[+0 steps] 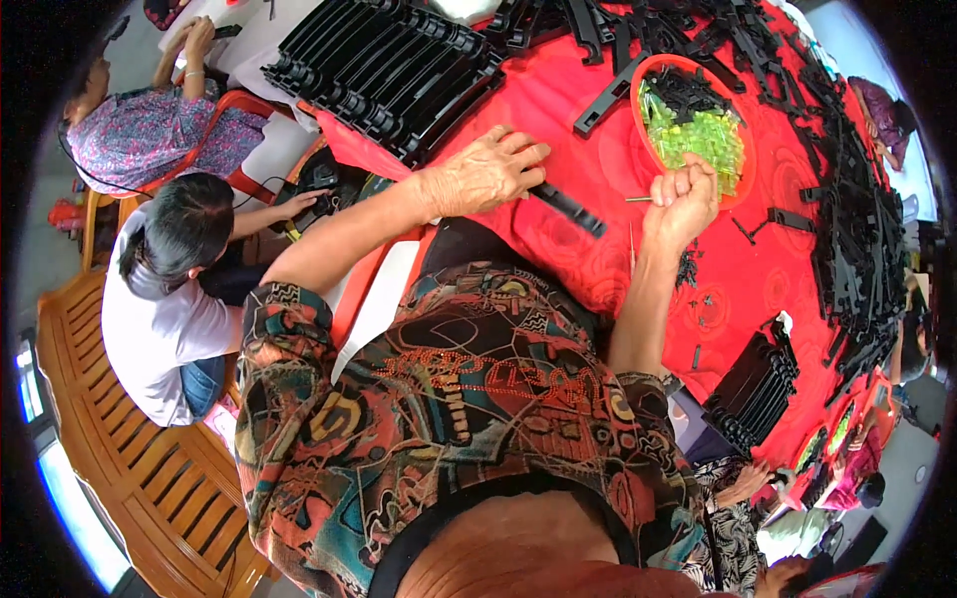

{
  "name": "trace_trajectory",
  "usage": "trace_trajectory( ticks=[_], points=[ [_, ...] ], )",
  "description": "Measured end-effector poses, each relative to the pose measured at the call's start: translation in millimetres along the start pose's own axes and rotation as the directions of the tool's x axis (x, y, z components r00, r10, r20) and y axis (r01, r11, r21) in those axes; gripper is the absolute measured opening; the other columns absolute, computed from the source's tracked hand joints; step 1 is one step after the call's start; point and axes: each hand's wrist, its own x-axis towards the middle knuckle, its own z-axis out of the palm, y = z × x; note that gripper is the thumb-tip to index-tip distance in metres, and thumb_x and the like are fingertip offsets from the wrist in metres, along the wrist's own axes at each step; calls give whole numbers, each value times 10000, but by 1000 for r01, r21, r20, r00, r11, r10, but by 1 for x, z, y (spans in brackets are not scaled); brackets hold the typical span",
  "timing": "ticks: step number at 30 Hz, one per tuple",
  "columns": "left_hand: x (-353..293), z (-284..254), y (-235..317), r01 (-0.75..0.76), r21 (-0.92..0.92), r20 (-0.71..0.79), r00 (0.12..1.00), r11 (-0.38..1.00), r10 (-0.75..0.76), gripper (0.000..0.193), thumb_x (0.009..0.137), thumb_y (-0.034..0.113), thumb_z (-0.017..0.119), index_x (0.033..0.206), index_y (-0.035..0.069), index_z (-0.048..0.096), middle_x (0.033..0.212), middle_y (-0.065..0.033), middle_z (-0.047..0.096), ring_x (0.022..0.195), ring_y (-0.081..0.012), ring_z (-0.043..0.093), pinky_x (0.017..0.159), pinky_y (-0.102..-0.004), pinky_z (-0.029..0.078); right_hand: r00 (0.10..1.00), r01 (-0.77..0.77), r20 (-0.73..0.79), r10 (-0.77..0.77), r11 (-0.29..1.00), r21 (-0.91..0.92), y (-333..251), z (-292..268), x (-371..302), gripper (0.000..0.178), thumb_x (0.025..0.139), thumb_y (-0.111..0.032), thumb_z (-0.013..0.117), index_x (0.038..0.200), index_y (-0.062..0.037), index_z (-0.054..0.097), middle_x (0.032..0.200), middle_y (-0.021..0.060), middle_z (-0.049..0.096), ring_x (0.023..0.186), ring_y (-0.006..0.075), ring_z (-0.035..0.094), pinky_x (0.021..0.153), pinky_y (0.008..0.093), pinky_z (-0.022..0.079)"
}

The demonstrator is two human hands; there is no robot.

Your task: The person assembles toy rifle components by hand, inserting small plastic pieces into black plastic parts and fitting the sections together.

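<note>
My left hand point(490, 171) is closed on one end of a long black plastic part point(570, 209) near the table's front edge. The part's free end points right, and its outline is slightly blurred. My right hand point(686, 197) is curled in a fist around a thin metal rod-like tool point(639, 199), whose tip sticks out to the left toward the part. Just beyond this hand stands an orange-red oval basket point(638, 125). It holds small translucent yellow-green pieces point(688, 142) and small black pieces point(690, 93).
A stack of long black parts point(384, 75) lies at the far left of the red tablecloth point(558, 110). Heaped black parts point(862, 234) line the far and right sides, with another stack point(755, 391) at right. A person in white point(164, 299) sits close on my left; others sit around.
</note>
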Motion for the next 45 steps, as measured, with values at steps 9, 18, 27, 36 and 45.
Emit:
trace_trajectory(
  ticks=[9, 18, 27, 36, 45],
  points=[
    [-27, 25, 21, 592, -88, -83, 797, 801, -598, 282, 737, 226, 663, 916, 37, 557, 807, -102, 548, 758, -272, 572, 695, -381, 458, 934, 329, 189, -302, 528, -783, -13, -59, 82, 104, 781, -48, 565, 831, 3, 642, 708, 7, 582, 619, 77, 494, 567, 218, 391],
    [-59, 35, 30, 654, -179, -235, 697, 735, -677, 346, 714, 237, 692, 1006, 84, 590, 950, -94, 545, 850, -269, 546, 714, -375, 478, 978, -86, 190, 85, 996, -4, 28, 31, 2, 224, 867, -67, 331, 911, 32, 528, 524, -24, 283, 371, 73, 226, 330, 227, 225],
    [-50, 31, 43, 715, -161, -168, 660, 680, -733, 253, 712, 229, 685, 917, 96, 619, 964, -103, 540, 873, -264, 519, 736, -387, 421, 971, -141, 191, 143, 990, -21, 92, 69, -22, 155, 879, -39, 347, 971, -11, 469, 566, -15, 305, 416, 76, 277, 364, 238, 263],
    [-33, 44, 51, 755, -94, -132, 637, 649, -760, 176, 724, 169, 615, 876, 83, 594, 914, -110, 536, 836, -272, 530, 714, -392, 443, 979, -129, 149, 136, 990, -55, 110, 65, -31, 161, 910, -74, 332, 1001, -24, 455, 586, -13, 318, 435, 77, 286, 381, 237, 273],
    [-38, 43, 47, 717, -177, -118, 665, 675, -737, 178, 737, 148, 589, 901, 78, 586, 963, -127, 552, 848, -291, 537, 724, -421, 476, 982, -137, 119, 143, 989, -57, 114, 67, -30, 155, 894, -104, 348, 972, -27, 456, 561, -22, 299, 404, 72, 258, 350, 235, 243]
  ],
)
